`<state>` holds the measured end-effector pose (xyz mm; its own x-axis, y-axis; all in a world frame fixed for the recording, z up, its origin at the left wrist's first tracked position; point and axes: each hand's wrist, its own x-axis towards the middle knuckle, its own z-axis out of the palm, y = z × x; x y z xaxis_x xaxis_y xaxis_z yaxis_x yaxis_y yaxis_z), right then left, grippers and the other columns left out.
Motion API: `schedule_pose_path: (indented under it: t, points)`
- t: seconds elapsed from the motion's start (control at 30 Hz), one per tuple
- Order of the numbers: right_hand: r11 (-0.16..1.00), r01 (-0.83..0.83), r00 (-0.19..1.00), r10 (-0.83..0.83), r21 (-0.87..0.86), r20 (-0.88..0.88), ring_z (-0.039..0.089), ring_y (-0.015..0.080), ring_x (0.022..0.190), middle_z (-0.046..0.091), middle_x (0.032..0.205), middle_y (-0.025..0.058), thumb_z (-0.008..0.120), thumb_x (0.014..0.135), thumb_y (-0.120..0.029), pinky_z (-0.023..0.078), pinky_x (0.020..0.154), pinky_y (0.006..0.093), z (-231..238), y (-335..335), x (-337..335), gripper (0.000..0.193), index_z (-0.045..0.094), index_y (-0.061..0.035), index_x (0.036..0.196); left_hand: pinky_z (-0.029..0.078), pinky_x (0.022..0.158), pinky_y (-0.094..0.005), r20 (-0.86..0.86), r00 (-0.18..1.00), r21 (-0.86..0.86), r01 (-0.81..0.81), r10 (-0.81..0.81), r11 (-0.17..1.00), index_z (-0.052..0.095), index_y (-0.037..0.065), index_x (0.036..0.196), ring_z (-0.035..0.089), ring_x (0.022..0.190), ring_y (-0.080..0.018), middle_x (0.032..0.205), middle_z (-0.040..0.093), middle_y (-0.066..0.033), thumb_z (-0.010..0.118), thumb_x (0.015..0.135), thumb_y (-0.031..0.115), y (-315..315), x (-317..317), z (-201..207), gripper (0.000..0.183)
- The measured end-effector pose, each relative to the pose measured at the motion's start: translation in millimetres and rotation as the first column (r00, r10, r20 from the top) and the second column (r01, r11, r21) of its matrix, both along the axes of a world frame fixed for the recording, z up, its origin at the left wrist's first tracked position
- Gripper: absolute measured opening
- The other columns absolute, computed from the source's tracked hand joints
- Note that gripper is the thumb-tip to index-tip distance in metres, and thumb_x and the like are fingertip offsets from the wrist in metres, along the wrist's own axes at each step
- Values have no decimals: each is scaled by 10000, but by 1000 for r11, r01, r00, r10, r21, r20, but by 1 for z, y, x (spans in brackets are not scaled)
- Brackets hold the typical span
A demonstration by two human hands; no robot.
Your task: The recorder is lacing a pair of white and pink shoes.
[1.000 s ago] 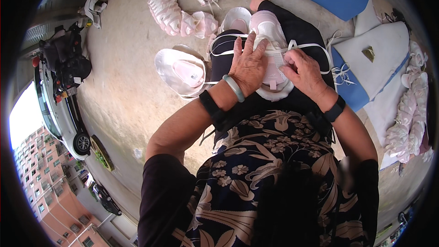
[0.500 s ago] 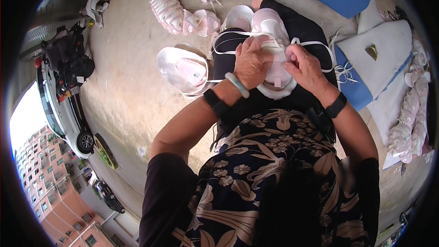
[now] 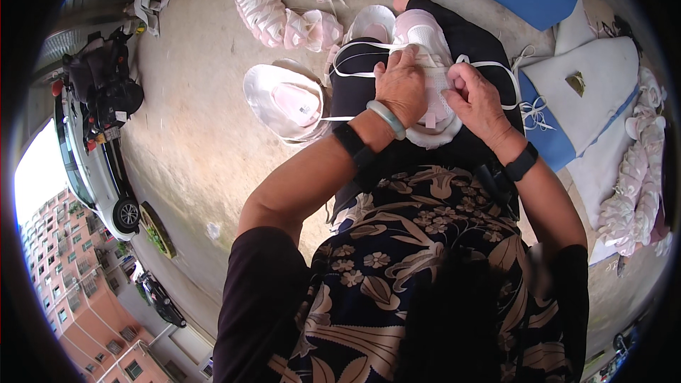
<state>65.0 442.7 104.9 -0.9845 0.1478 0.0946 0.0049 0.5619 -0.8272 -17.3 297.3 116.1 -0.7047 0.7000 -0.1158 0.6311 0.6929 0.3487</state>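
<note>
White-pink shoe lies on the person's lap, on black trousers, toe pointing away. Left hand pressed flat over its upper, fingers spread and bent down on the shoe, holding it in place. Right hand just beside, fingers pinched shut on the white lace at the shoe's side; lace loops out over both thighs. Second shoe of the same kind lies on the concrete floor left of the lap, opening up. Row of pink-white shoes further up the floor. Blue-and-white cushion to the right.
</note>
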Motion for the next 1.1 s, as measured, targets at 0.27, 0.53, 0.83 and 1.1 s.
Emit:
schedule_pose_path:
  t: [0.27,0.53,0.83,1.1]
  points:
    - [999,36,997,-36,-2,-67,555,236,710,513,799,65,601,693,-44,461,627,322,3,-6,-1,208,520,-79,882,367,874,-510,-45,994,217,107,-99,970,626,0,816,407,1132,-299,1232,442,-120,570,641,72,-7,-4,-10,198]
    - [894,13,993,40,448,-108,559,249,781,513,803,56,615,680,-94,445,650,365,0,-16,-10,133,546,-90,794,383,870,-481,-41,990,211,142,-136,967,619,-15,838,380,1167,-322,1272,405,-116,585,611,60,-6,-3,-15,241]
    - [991,69,997,-65,115,-32,544,291,690,515,713,92,568,753,-69,415,591,365,8,23,8,79,490,-58,748,382,913,-427,263,955,547,-33,-134,836,645,59,717,489,1087,-292,1147,541,-120,566,604,59,-22,-22,7,138]
    - [994,76,991,-84,75,107,530,279,702,514,713,80,583,718,-24,399,626,350,18,47,42,101,500,-62,762,331,923,-481,-395,893,162,298,-215,941,618,103,960,430,1110,-303,1179,495,-93,561,639,64,0,-38,7,328]
